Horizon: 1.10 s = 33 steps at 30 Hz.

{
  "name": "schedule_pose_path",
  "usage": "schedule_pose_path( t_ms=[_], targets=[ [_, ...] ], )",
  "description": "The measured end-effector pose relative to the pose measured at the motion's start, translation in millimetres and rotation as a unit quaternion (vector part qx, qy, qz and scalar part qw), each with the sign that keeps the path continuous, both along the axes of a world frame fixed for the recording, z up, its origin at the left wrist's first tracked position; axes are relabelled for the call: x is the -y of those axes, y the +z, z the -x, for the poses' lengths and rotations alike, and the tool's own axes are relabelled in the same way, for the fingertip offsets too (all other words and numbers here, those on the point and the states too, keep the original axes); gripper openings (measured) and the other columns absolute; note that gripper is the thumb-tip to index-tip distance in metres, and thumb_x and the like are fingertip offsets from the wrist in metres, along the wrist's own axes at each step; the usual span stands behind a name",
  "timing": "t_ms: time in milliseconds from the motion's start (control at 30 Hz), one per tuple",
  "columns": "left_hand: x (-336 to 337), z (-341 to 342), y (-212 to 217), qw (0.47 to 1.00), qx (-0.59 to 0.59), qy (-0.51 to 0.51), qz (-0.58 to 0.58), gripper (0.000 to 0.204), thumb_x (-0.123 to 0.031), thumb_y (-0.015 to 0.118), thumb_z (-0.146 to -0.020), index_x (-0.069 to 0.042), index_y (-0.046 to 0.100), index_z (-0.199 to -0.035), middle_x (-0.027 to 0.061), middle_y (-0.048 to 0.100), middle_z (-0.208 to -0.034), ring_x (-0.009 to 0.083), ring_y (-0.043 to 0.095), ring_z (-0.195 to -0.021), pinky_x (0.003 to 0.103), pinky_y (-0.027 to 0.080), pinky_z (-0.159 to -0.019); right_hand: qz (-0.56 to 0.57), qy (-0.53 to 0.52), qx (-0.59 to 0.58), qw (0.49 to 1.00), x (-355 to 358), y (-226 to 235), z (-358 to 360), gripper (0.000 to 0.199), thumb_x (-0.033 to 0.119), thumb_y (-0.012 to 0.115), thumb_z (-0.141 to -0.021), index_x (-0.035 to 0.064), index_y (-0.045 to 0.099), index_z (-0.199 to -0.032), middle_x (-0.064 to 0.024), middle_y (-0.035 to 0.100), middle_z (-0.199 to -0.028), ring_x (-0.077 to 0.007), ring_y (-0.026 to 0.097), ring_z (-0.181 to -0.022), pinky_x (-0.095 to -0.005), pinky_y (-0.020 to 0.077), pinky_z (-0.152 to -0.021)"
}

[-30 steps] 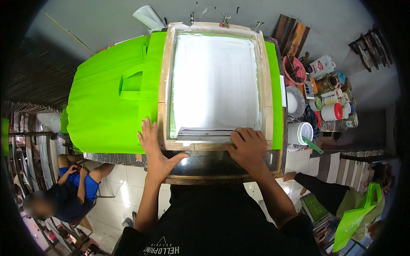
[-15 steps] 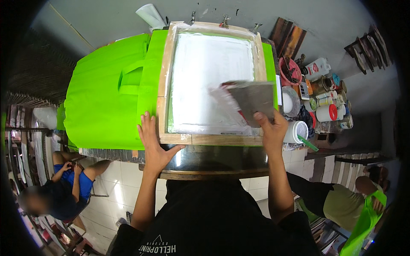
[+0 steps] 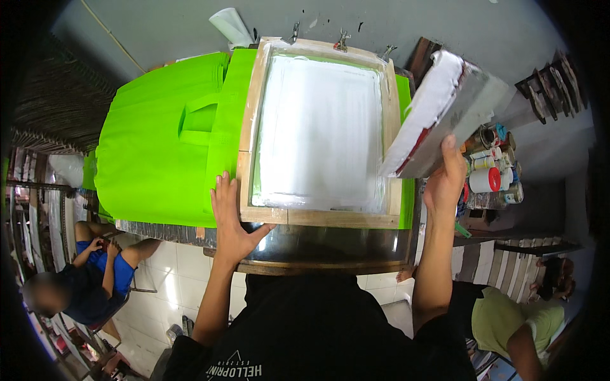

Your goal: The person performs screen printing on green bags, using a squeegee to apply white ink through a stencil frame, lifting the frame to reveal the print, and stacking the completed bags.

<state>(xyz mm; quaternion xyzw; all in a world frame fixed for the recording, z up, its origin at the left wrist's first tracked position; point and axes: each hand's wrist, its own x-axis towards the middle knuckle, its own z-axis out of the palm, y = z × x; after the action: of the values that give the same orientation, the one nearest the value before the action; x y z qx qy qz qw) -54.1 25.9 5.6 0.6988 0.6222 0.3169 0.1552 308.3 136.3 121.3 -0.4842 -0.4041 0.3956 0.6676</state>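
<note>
A wooden screen-printing frame [image 3: 318,219] lies over bright green cloth in front of me, its mesh [image 3: 321,133] coated with white ink. My left hand [image 3: 234,223] rests at the frame's near left corner with the fingers stretched and the thumb out to the side. Gripped in my right hand [image 3: 445,184] is a wide squeegee [image 3: 438,120], tilted and raised over the frame's right side. Thick white ink covers its long edge, and a red strip shows beside it. A stack of green tote bags [image 3: 149,146] spreads left of the frame.
Metal hinge clamps [image 3: 342,41] hold the frame's far edge. Several ink tubs [image 3: 485,180] crowd the right, partly behind the squeegee. One person [image 3: 82,279] sits at lower left; another in a green shirt [image 3: 508,311] bends at lower right. A white roll [image 3: 230,26] leans at the back wall.
My right hand has lifted the squeegee off the mesh and carried it right, turning its inked edge into view. The left hand stays at the corner. The person at right has shifted.
</note>
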Motion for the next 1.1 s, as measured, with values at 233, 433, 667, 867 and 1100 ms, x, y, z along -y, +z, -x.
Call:
schedule_pose_path(
  t_ms=[233, 433, 667, 867, 1100],
  targets=[
    [-1.3, 2.7, 2.3, 0.999, 0.033, -0.007, 0.012, 0.115, -0.018, 0.087, -0.062, -0.003, 0.024, -0.158, 0.0256, 0.019, -0.165, 0.0424, 0.013, -0.155, 0.057, 0.004, -0.124, 0.000, 0.066, 0.209, 0.976, -122.0, 20.9, 20.5, 0.048, 0.039, 0.076, -0.090, -0.0054, 0.074, -0.108, -0.0064, 0.072, -0.102, -0.0131, 0.061, -0.093, -0.0292, 0.0470, -0.087],
    [-2.6, 2.9, 1.2, 0.999, 0.048, -0.001, 0.009, 0.114, -0.025, 0.091, -0.065, -0.003, 0.027, -0.157, 0.0267, 0.022, -0.164, 0.0443, 0.018, -0.154, 0.059, 0.008, -0.123, 0.098, 0.140, 0.502, 0.848, -240.5, -4.9, 38.9, 0.075, 0.062, 0.080, -0.075, -0.0064, 0.075, -0.105, -0.0133, 0.073, -0.086, -0.0254, 0.066, -0.078, -0.0377, 0.0516, -0.077],
    [3.8, 8.4, -11.5, 0.998, 0.061, -0.004, 0.009, 0.115, -0.026, 0.091, -0.066, -0.005, 0.025, -0.158, 0.0266, 0.023, -0.164, 0.0447, 0.019, -0.153, 0.060, 0.009, -0.123, 0.040, 0.134, 0.668, 0.731, -289.5, -39.5, 65.5, 0.062, 0.055, 0.078, -0.080, 0.0018, 0.075, -0.113, -0.0197, 0.074, -0.101, -0.0352, 0.068, -0.098, -0.0418, 0.0459, -0.097],
    [8.8, 11.4, -23.6, 0.999, 0.036, -0.013, -0.024, 0.118, -0.028, 0.090, -0.070, -0.005, 0.018, -0.160, 0.0276, 0.020, -0.165, 0.0462, 0.019, -0.153, 0.062, 0.009, -0.122, -0.061, 0.103, 0.660, 0.741, -285.5, -54.2, 51.5, 0.050, 0.041, 0.073, -0.088, 0.0043, 0.070, -0.122, -0.0171, 0.068, -0.125, -0.0350, 0.059, -0.120, -0.0431, 0.0354, -0.110],
    [19.9, 10.7, -35.6, 0.995, 0.040, 0.044, -0.084, 0.129, -0.042, 0.090, -0.071, -0.003, 0.006, -0.161, 0.0284, 0.012, -0.166, 0.0446, 0.011, -0.154, 0.063, 0.009, -0.122, -0.177, -0.007, 0.535, 0.826, -208.6, 40.5, 21.1, 0.045, 0.034, 0.072, -0.091, 0.0054, 0.068, -0.125, -0.0155, 0.068, -0.127, -0.0322, 0.062, -0.118, -0.0408, 0.0510, -0.093]
  ],
)
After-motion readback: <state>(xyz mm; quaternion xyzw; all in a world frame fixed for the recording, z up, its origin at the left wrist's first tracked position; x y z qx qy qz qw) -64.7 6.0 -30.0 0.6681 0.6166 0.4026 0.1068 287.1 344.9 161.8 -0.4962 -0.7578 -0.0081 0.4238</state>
